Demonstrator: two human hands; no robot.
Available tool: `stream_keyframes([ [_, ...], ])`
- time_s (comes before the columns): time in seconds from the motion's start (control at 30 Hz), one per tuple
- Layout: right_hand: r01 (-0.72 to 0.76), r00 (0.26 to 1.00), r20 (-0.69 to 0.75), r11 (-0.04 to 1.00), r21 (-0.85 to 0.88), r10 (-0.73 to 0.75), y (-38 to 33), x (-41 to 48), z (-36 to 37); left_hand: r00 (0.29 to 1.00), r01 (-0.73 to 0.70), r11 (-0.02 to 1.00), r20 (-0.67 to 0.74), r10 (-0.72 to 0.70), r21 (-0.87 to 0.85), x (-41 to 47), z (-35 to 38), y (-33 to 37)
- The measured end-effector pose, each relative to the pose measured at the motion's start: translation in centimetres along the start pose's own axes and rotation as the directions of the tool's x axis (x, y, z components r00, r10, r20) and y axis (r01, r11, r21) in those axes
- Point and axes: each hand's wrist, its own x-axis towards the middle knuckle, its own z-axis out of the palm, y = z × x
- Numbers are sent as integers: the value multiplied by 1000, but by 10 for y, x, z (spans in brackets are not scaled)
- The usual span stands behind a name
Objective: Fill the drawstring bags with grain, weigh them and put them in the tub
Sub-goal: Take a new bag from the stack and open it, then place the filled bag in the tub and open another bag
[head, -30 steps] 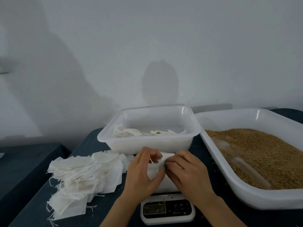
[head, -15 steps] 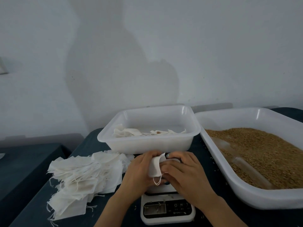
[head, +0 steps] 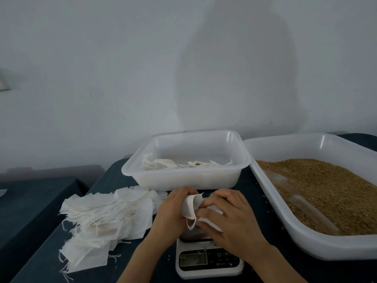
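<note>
A small white drawstring bag (head: pixel 191 206) is held between both hands just above the white digital scale (head: pixel 208 262). My left hand (head: pixel 171 213) grips its left side and my right hand (head: pixel 228 219) pinches its right side. A loop of string hangs below the bag. Behind the hands stands the white tub (head: pixel 185 180) with several filled bags (head: pixel 163 163) inside. The large white tray (head: pixel 306 242) of brown grain (head: pixel 326 184) is on the right, with a clear scoop (head: pixel 302 203) lying in it.
A heap of flat empty bags (head: pixel 106 219) lies on the dark table (head: pixel 40 262) to the left of the scale. A few loose grains are scattered near the scale. A white wall rises close behind the tub and tray.
The hands have lifted the bag off the scale's platform and turned it between them. The string loop now hangs below it. The view has tilted slightly.
</note>
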Motion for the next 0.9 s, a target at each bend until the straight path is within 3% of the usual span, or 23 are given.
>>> stream_keyframes([
  [0.17, -199, 975, -57, 960, 197, 214, -2, 2, -4, 996, 74, 997, -57, -75, -21, 0, -1, -5],
  [0.33, -391, 906, -87, 897, 208, 415, 1, 5, -8, 996, 69, 997, -62, -71, -23, 0, -1, -6],
  [0.53, -274, 960, 79, 958, 82, 268, -19, 32, -25, 994, 74, 997, -81, -72, 12, 2, 2, -7],
  [0.67, -347, 916, 195, 937, -46, 349, -3, 78, -58, 992, 77, 997, -103, -78, -14, 1, 3, -8],
  [0.77, -457, 786, 363, 865, -205, 501, 37, 97, -76, 992, 64, 998, -113, -62, 15, -1, 3, -9],
  [0.83, -544, 615, 441, 757, -363, 654, 71, 100, -84, 992, 68, 998, -110, -66, 13, 0, 3, -10],
  [0.9, -537, 387, 483, 618, -574, 785, 100, 93, -91, 992, 83, 996, -99, -84, -11, 1, 3, -12],
])
